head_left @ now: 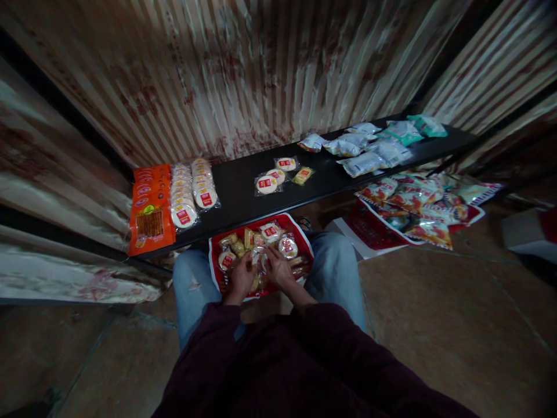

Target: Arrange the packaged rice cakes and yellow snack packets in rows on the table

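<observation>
A red box (307, 239) with a white rim rests between my knees, holding round white wrapped crackers (288, 247) and small golden packets (238, 248). Both hands are inside it, close together near the middle. My left hand (242, 277) has its fingers bent around a small clear-wrapped piece. Beside it, my right hand (279, 271) curls its fingers on a clear wrapper too. What exactly each hand pinches is too small and dim to make out.
On the black shelf (235, 174) stand orange packs (150, 223), rows of round crackers (204, 194), a few loose crackers (266, 184) and pale blue packets (363, 164). Lower right, another red box (413, 237) holds shiny snack bags (415, 191). A pleated curtain hangs behind.
</observation>
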A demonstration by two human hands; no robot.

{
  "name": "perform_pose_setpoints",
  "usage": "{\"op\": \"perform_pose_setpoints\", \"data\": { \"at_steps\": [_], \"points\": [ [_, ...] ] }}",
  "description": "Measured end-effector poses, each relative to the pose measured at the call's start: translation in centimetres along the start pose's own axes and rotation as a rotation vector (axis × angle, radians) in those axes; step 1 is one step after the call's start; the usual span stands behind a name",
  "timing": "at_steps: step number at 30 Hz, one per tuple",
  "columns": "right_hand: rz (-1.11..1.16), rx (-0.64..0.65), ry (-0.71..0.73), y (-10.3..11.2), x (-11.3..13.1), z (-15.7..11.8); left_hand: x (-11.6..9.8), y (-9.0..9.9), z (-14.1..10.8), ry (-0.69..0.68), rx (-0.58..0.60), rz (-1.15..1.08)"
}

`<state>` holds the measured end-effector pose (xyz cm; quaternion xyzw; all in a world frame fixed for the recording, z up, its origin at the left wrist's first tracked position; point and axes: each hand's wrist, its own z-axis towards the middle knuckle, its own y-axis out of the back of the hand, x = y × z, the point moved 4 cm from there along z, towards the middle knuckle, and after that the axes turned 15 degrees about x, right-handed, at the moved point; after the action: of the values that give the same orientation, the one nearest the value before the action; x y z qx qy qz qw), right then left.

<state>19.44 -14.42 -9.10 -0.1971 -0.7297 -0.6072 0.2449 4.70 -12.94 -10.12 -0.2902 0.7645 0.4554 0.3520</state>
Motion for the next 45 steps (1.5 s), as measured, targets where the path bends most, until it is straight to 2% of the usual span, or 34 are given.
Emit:
{"op": "perform_pose_setpoints", "data": {
  "at_steps": [7,10,14,20,22,28,31,34,38,41,45],
  "points": [
    [0.041,-0.011,0.046,-0.2,0.1,0.1,-0.2,0.4,0.7,-0.001,0.008,-0.150],
    [0.032,-0.049,0.106,-0.2,0.3,0.0,-0.6,0.6,0.6,0.002,0.017,-0.080],
    [0.031,-0.072,0.107,-0.3,0.2,0.0,-0.5,0.8,0.7,0.076,0.011,0.039],
    [0.038,-0.062,0.133,-0.5,-0.1,0.0,0.9,0.2,1.7,0.125,0.042,-0.054],
    [0.041,-0.089,0.140,-0.6,-0.2,0.0,1.1,0.4,1.8,0.097,-0.019,-0.135],
    [0.077,-0.194,0.161,-0.4,-0.3,0.0,0.6,2.7,1.0,-0.092,-0.327,-0.426],
    [0.141,-0.225,0.151,0.1,0.0,-0.1,0.2,3.4,0.8,-0.149,-0.376,-0.571],
    [0.250,-0.219,0.124,0.6,0.4,-0.3,0.1,3.3,0.9,-0.123,-0.327,-0.836],
    [0.496,-0.151,0.089,0.9,0.7,-0.3,-0.2,2.5,0.9,-0.064,-0.215,-1.165],
    [0.704,-0.136,0.083,0.8,0.7,-0.2,-0.6,2.1,0.6,-0.039,-0.160,-1.218],
    [0.838,-0.133,0.066,0.5,0.6,-0.2,-1.0,1.8,0.2,-0.015,-0.099,-1.264]
  ]
}}
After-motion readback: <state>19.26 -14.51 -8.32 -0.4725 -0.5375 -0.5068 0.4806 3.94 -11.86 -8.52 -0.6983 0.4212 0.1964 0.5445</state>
